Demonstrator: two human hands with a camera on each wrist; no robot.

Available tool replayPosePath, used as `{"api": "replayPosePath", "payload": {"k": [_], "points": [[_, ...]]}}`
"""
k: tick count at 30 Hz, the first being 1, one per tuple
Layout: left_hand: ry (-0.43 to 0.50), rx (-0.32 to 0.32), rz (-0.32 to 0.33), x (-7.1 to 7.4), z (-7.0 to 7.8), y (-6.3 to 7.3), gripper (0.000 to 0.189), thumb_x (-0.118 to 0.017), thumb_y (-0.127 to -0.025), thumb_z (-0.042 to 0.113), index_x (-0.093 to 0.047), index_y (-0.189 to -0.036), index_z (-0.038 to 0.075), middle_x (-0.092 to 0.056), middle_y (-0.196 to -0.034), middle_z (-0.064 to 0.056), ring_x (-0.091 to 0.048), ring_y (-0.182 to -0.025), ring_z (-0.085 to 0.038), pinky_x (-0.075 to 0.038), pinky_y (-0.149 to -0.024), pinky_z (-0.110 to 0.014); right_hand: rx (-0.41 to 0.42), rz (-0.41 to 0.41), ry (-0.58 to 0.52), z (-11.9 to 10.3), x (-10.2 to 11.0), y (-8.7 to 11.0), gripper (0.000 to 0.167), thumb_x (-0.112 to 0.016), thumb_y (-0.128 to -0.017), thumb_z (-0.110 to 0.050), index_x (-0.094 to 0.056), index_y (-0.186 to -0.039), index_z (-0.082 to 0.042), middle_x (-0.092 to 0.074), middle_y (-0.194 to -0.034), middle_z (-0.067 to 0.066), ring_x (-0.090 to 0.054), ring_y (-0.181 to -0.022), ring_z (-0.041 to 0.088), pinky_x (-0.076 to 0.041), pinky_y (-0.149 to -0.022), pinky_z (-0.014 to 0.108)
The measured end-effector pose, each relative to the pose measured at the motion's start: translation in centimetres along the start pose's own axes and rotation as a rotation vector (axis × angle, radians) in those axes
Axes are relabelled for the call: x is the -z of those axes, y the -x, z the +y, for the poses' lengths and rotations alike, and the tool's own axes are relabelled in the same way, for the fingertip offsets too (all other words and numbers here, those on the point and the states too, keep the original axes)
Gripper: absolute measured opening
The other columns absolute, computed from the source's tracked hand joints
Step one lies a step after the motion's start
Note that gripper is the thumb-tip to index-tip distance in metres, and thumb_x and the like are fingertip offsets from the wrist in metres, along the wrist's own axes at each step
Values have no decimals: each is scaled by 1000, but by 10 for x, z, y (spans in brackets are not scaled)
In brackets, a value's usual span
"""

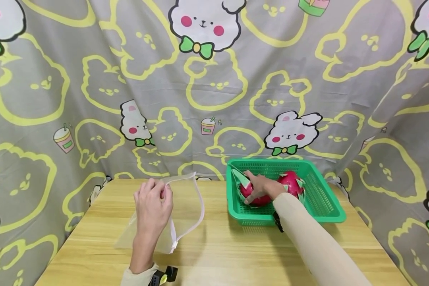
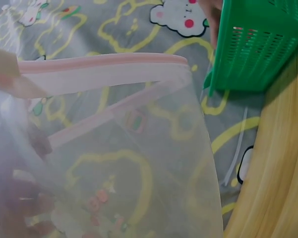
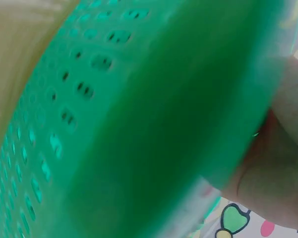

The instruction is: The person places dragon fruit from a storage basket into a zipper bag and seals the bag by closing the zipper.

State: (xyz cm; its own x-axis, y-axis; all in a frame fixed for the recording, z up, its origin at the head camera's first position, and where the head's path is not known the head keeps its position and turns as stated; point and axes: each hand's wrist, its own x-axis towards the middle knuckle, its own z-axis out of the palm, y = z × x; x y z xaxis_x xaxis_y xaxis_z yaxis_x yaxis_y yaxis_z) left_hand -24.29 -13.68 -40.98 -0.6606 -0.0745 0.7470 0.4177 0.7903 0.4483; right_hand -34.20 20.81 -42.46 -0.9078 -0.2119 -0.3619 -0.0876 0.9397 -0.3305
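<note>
A clear zip bag (image 1: 189, 216) with a pale slider strip stands with its mouth spread on the left side of the table. My left hand (image 1: 153, 208) grips the bag at its edge with curled fingers; the see-through film (image 2: 153, 183) fills much of the left wrist view. On the right is a green slotted basket (image 1: 250, 218). Inside it my right hand (image 1: 261, 186) reaches over a red dragon fruit (image 1: 260, 201) and grips it, fingers and thumb spread round its sides. Another dragon fruit (image 1: 289, 180) lies beside it, partly hidden by the right forearm.
The wood-grain table (image 1: 221, 250) carries the bag and basket. A grey cartoon-print curtain (image 1: 218, 91) hangs close behind and along both sides. In the right wrist view the basket wall (image 3: 139, 124) blocks most of the scene.
</note>
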Motion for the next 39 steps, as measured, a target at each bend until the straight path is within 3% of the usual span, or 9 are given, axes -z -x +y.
{"api": "replayPosePath", "payload": {"k": [10, 15, 24, 28, 36, 39], "points": [[10, 4, -9, -1, -1, 0, 38, -58, -92, 9, -38, -61, 15, -52, -78, -6, -47, -75, -31, -28, -72, -42, 118, 52, -33, 6, 13, 14, 102, -92, -77, -32, -28, -155, -16, -54, -134, 21, -50, -125, 40, -50, -96, 55], [10, 2, -15, -1, -3, 0, 38, -58, -92, 9, -38, -60, 16, -52, -78, -5, -48, -75, -31, -28, -72, -42, 168, 150, -88, 9, 25, 24, 103, -89, -79, -39, -26, -156, -14, -59, -123, 17, -57, -112, 36, -56, -83, 48], [17, 19, -39, -3, -5, 1, 38, -59, -91, 9, -38, -60, 16, -50, -77, -3, -46, -75, -28, -31, -75, -42, 118, 375, -249, 25, 20, 53, 121, -89, -72, -55, -17, -160, -15, -64, -109, 17, -64, -89, 27, -54, -72, 39], [15, 22, -40, -3, -6, 1, 38, -59, -91, 9, -38, -60, 16, -50, -76, -3, -46, -76, -28, -31, -75, -42, 120, 450, -361, 30, 11, 64, 120, -89, -72, -55, -20, -159, -9, -62, -118, 20, -63, -98, 30, -56, -72, 38], [5, 14, -31, -1, -8, 1, 38, -59, -90, 8, -37, -61, 17, -45, -73, -1, -45, -74, -27, -30, -73, -40, 118, 567, -657, 31, -11, 81, 105, -84, -82, -49, -23, -159, -12, -48, -139, 22, -52, -122, 41, -59, -81, 45], [0, 18, -26, -1, -10, 2, 38, -59, -90, 8, -37, -60, 16, -43, -72, -1, -43, -73, -26, -31, -74, -40, 123, 575, -759, 28, -18, 87, 96, -79, -88, -45, -24, -159, -10, -44, -145, 21, -47, -128, 39, -58, -84, 39]]}}
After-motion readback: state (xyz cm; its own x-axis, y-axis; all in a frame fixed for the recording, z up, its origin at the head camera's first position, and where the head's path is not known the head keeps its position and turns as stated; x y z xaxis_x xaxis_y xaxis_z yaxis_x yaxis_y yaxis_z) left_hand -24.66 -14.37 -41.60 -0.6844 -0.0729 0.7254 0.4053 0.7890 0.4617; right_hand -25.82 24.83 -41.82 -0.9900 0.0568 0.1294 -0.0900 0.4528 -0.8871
